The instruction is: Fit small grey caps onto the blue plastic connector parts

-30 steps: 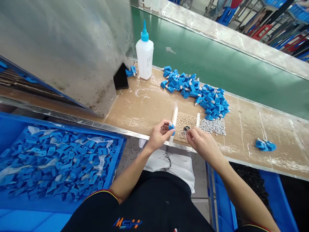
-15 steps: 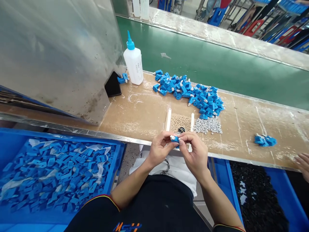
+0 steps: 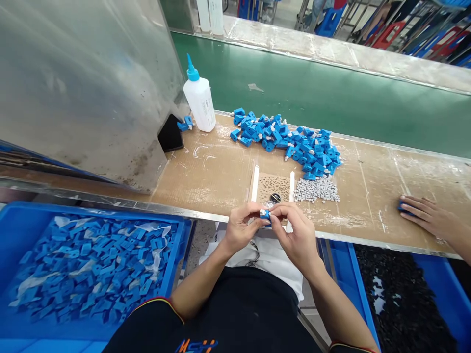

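Two hands belong to the person at the bench: the left hand [image 3: 242, 228] and the right hand [image 3: 294, 238], and both pinch one small blue plastic part [image 3: 265, 214] with a white insert showing at its upper edge. The part sits between the two sets of fingertips, just over the near bench edge, with the gap between the hands narrow and most of the part hidden by fingers. Its long axis seems to lie roughly level, running left to right between the hands, though the fingers cover too much to be sure which way its end points. Just beyond the hands lie one perforated brown sheet [image 3: 272, 185], two white strips [image 3: 254, 184] beside it and one small dark round piece [image 3: 275, 197] on it. Further along the cardboard-topped bench [image 3: 206, 181] are one heap of blue parts [image 3: 287, 142], one heap of small grey pieces [image 3: 316, 190] and one white squeeze bottle [image 3: 200, 100] with a blue nozzle. At the right, a co-worker's hand [image 3: 425, 215] rests on a blue part, and one blue crate [image 3: 37, 207] of blue parts stands at the lower left
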{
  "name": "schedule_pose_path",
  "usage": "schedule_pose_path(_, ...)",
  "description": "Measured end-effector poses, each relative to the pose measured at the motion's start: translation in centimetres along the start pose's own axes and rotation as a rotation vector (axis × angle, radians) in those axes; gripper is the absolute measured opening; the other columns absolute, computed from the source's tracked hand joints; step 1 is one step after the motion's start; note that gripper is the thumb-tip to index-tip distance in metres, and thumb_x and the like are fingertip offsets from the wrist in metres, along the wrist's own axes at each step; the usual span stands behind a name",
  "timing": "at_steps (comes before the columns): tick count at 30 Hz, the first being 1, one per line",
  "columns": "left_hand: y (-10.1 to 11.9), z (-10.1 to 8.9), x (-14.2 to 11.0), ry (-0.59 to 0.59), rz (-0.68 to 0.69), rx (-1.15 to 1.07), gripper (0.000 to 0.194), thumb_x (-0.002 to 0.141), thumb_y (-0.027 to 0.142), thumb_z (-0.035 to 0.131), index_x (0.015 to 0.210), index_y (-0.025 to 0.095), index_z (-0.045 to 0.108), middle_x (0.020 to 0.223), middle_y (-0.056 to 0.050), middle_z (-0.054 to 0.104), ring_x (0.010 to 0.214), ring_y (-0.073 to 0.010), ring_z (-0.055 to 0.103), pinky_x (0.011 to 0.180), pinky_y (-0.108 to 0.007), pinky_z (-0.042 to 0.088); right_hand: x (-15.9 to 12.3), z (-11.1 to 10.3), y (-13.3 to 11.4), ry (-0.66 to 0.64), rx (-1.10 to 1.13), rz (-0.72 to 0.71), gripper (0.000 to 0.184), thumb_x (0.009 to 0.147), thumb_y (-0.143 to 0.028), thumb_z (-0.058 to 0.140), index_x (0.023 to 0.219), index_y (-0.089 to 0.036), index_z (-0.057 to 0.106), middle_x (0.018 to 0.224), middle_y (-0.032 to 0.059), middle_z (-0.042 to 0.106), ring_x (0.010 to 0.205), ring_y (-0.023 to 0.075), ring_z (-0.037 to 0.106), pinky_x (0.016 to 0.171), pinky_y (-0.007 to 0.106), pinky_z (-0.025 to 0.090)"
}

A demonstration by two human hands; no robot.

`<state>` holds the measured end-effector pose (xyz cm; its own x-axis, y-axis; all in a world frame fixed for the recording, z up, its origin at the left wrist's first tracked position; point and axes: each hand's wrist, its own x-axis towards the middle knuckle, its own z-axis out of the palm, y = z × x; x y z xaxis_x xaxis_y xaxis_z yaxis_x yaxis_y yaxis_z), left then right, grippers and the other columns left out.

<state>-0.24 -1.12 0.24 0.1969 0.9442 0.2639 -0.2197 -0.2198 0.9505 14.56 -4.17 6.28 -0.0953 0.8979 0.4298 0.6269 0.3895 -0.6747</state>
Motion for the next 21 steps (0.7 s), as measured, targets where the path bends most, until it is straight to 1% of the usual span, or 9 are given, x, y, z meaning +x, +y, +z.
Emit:
schedule_pose_path(5,-0.2,-1.3,0.5,-0.102,0.084,0.128,0.023,0.083,0.036,0.08,0.095,0.017,0.077,0.082,-0.005,0.076,0.073,-0.0151,0.07,0.069,-0.024,0.058,-0.4,0.3,0.6,-0.029,0.022,-0.014,0.013,0.098,-0.016,0.053,0.089,-0.023,0.06,0.087,0.004,0.068,0.078,0.0153,0.065,0.066,0.026,0.052)
schedule_pose_path(7,-0.2,-1.6,0.5,-0.1,0.066,0.118,0.023,0.083,0.036,0.079,0.096,0.018,0.077,0.085,-0.006,0.078,0.076,-0.0168,0.073,0.072,-0.026,0.059,-0.6,0.5,1.0,-0.027,0.076,-0.017,0.011,0.097,-0.016,0.054,0.091,-0.023,0.061,0.089,0.0041,0.069,0.08,0.0157,0.066,0.066,0.026,0.052)
schedule_pose_path(9,0.0,-1.4,0.4,-0.067,-0.015,0.059,0.022,0.086,0.037,0.076,0.099,0.018,0.076,0.093,-0.008,0.08,0.085,-0.0193,0.075,0.079,-0.028,0.061,-0.9,0.8,1.5,-0.016,0.126,-0.008,0.007,0.095,-0.017,0.058,0.098,-0.023,0.062,0.095,0.005,0.069,0.081,0.0161,0.066,0.065,0.027,0.054)
schedule_pose_path(11,0.3,-0.9,0.2,-0.049,-0.114,-0.022,0.023,0.089,0.038,0.072,0.103,0.019,0.074,0.101,-0.01,0.08,0.093,-0.0213,0.077,0.085,-0.031,0.061,-1.2,1.3,1.8,0.012,0.136,0.014,0.013,0.093,-0.018,0.06,0.106,-0.023,0.061,0.1,0.0065,0.068,0.081,0.0161,0.066,0.065,0.027,0.055)
schedule_pose_path(13,0.8,0.0,0.0,-0.079,-0.172,-0.07,0.029,0.091,0.041,0.07,0.108,0.019,0.072,0.111,-0.013,0.078,0.1,-0.0235,0.076,0.088,-0.033,0.061,-1.6,1.7,1.9,0.05,0.106,0.033,0.015,0.092,-0.018,0.06,0.107,-0.022,0.06,0.1,0.0068,0.066,0.08,0.0162,0.065,0.065,0.028,0.056)
schedule_pose_path(15,1.3,0.9,-0.1,-0.11,-0.179,-0.035,0.036,0.089,0.044,0.071,0.115,0.018,0.07,0.122,-0.015,0.075,0.108,-0.0258,0.074,0.09,-0.034,0.061,-1.9,2.1,1.9,0.098,0.055,0.037,0.013,0.093,-0.019,0.058,0.105,-0.022,0.062,0.098,0.0067,0.066,0.083,0.0176,0.066,0.068,0.03,0.057)
schedule_pose_path(17,1.7,1.8,0.1,-0.104,-0.163,0.057,0.039,0.089,0.042,0.071,0.12,0.018,0.069,0.128,-0.016,0.072,0.112,-0.0263,0.072,0.092,-0.033,0.06,-2.0,2.2,1.7,0.161,-0.003,0.044,0.013,0.093,-0.019,0.057,0.104,-0.023,0.063,0.098,0.0071,0.066,0.088,0.0189,0.066,0.07,0.031,0.058)
schedule_pose_path(19,2.1,2.5,0.5,-0.093,-0.15,0.123,0.035,0.093,0.039,0.066,0.122,0.019,0.068,0.126,-0.014,0.073,0.11,-0.0249,0.073,0.091,-0.032,0.061,-2.0,2.1,1.4,0.234,-0.057,0.057,0.015,0.094,-0.017,0.056,0.105,-0.023,0.064,0.098,0.007,0.065,0.088,0.0186,0.066,0.069,0.03,0.057)
schedule_pose_path(21,2.5,3.1,1.0,-0.115,-0.146,0.118,0.033,0.097,0.038,0.06,0.122,0.018,0.068,0.122,-0.013,0.075,0.104,-0.0233,0.075,0.088,-0.032,0.062,-1.8,1.9,1.1,0.297,-0.105,0.07,0.015,0.094,-0.016,0.056,0.105,-0.023,0.064,0.095,0.006,0.063,0.082,0.0172,0.065,0.065,0.029,0.056)
